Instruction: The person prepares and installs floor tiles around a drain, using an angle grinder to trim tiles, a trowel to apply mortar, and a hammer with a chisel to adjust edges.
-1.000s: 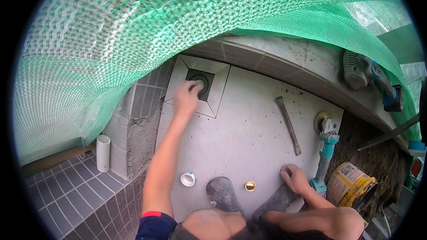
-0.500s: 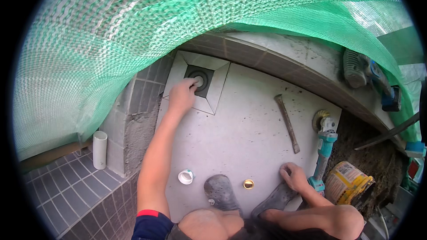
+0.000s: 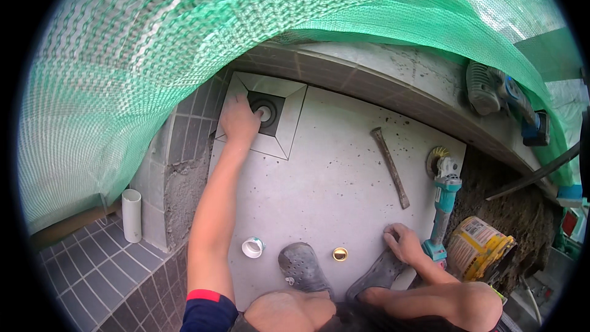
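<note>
My left hand [image 3: 240, 118] reaches to a dark square floor drain [image 3: 271, 109] set among mitred pale tile pieces. Its thumb touches near the round light centre [image 3: 264, 114] of the drain, and the other fingers lie apart toward the left edge, holding nothing visible. By my shoe, my right hand [image 3: 403, 243] hangs loosely with its fingers apart and bent, empty. A white pipe fitting [image 3: 252, 247] and a small round brass-coloured piece [image 3: 340, 254] lie on the pale slab [image 3: 307, 197] near my feet.
A rusty chisel-like bar [image 3: 391, 169] and a teal angle grinder [image 3: 444, 206] with a wire wheel lie to the right. Beside them leans a yellow bucket [image 3: 482, 247]. A white pipe piece [image 3: 131, 216] stands on tiles at left. Green netting [image 3: 184, 43] hangs overhead.
My left hand has shifted from the drain's centre toward its left edge, and its fingers have spread. The view has moved slightly; my right hand stays by the shoe.
</note>
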`<action>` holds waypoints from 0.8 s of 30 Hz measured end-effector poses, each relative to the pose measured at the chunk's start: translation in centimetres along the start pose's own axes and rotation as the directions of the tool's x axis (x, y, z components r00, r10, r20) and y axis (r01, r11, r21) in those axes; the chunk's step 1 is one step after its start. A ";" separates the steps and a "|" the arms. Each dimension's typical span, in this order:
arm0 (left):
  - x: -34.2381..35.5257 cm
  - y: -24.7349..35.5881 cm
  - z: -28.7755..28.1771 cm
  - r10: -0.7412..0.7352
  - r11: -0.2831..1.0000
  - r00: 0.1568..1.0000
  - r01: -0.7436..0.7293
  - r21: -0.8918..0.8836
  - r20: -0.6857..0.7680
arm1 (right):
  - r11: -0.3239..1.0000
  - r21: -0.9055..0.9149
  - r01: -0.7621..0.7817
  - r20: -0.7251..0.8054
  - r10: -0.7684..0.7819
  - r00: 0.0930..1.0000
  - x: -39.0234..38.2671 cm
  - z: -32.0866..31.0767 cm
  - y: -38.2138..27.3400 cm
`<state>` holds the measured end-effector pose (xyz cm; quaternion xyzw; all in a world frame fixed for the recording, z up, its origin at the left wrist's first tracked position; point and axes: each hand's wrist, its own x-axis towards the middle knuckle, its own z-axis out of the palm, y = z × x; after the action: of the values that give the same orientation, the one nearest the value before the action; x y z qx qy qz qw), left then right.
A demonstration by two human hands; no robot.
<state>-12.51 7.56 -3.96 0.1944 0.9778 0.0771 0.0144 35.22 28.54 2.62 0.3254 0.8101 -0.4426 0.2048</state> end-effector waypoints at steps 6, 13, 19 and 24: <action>0.1 0.8 0.0 -0.033 0.999 0.999 0.034 0.030 -0.037 | 1.000 0.001 0.001 -0.005 -0.001 1.000 -0.1 0.0 0.2; -1.2 1.0 0.2 0.033 0.936 0.999 -0.018 -0.351 0.035 | 1.000 0.016 0.024 -0.020 -0.023 1.000 -0.2 0.0 0.0; -2.1 2.3 -0.2 0.036 0.893 0.960 0.093 -0.440 0.277 | 1.000 0.004 0.021 -0.025 -0.021 0.999 -0.1 0.0 0.1; -0.7 0.9 -0.1 0.025 0.879 0.949 0.129 -0.459 0.315 | 1.000 0.010 0.029 -0.015 -0.028 0.999 0.0 0.2 0.0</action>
<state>-11.55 8.07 -3.70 0.1679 0.9193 0.2816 0.2178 35.19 28.36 2.47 0.3182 0.8140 -0.4471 0.1906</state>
